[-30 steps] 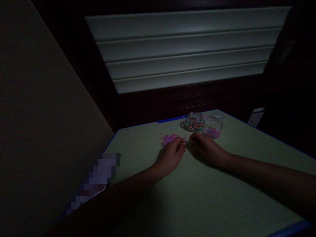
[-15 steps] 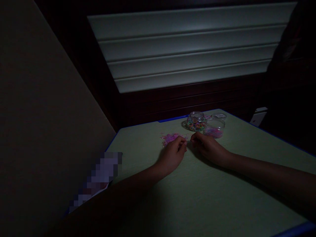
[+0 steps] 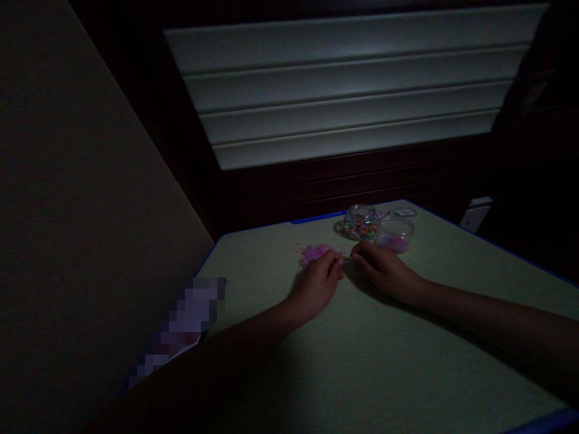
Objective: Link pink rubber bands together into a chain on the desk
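Dimly lit, a dark-framed pale slatted panel (image 3: 353, 90) rises behind a pale green tabletop (image 3: 384, 361) with blue edging (image 3: 319, 217); over it the left hand (image 3: 318, 286) and the right hand (image 3: 389, 271) nearly meet, fingers curled inward on both, though I cannot tell whether they grip anything; beyond the right hand stand a clear round tub (image 3: 404, 228) of pink pieces (image 3: 392, 243) and a clear rounded jar (image 3: 355, 214) of multicoloured rings (image 3: 362, 231). Just beyond the left hand, partly hidden by it, lies a loose heap of tiny pink-purple bits (image 3: 313, 253).

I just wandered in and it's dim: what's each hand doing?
Left hand: pinched closed by the pink pile; can't tell if it holds anything.
Right hand: curled closed; can't tell if it holds anything either.
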A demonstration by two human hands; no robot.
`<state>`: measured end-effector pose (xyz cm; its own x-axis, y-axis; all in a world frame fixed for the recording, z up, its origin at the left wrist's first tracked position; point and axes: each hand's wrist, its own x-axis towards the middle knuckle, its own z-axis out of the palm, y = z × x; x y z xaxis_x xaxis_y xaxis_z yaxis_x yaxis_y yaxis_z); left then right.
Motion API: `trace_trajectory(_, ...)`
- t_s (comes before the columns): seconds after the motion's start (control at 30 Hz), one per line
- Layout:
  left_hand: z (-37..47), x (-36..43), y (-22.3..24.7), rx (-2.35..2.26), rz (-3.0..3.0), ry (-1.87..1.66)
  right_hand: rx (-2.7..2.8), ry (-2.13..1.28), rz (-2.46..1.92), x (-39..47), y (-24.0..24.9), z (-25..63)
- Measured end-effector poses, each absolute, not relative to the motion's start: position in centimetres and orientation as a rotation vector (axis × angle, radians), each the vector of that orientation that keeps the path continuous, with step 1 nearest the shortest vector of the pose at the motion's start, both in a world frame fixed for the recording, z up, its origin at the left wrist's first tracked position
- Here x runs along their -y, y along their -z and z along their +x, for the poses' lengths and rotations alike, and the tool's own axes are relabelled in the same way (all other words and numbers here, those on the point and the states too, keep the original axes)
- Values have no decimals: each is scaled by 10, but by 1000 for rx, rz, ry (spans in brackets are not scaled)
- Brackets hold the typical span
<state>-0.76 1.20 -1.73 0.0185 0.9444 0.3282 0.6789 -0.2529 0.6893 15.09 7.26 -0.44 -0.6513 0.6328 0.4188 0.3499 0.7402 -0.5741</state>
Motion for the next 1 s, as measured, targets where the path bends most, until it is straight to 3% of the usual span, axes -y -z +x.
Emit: trace_trajectory(1.0, -7, -13, 18, -1669, 1951, -1093, 2352, -649, -764, -75, 3, 151)
